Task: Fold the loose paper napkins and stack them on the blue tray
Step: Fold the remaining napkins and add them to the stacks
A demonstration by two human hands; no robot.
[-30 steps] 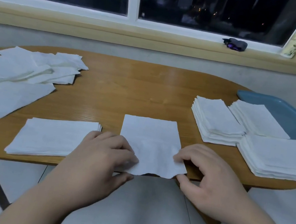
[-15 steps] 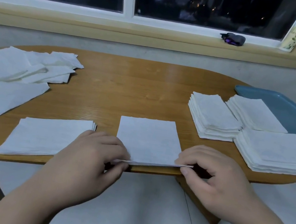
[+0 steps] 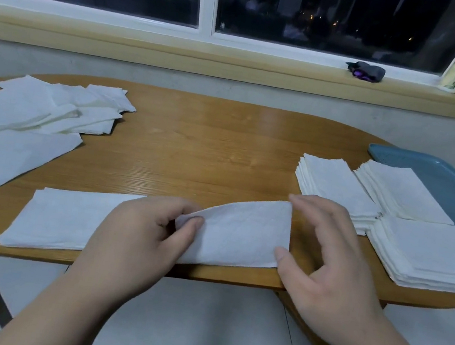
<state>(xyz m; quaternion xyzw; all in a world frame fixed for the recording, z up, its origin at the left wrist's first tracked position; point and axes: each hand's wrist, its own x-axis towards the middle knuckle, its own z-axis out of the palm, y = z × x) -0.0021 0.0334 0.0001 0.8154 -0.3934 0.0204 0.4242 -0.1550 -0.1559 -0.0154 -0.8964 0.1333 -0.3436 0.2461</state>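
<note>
A: Why does the left hand (image 3: 140, 236) pinch the napkin's (image 3: 240, 233) left end?

B: To carry it across for the next fold, I judge; the right hand (image 3: 325, 263) is released, forefinger and thumb pressing the right corners so nothing slips.

A: And the napkin?

B: At six o'clock on the bench (image 3: 209, 146); white, thin, a folded strip humped at its left; the blue tray (image 3: 440, 180) sits at three o'clock.

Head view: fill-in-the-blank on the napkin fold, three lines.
The left hand pinches the napkin at its ___ end.
The right hand touches its ___ edge.
___ folded stacks sit near the blue tray.
Missing: left; right; three.
</note>
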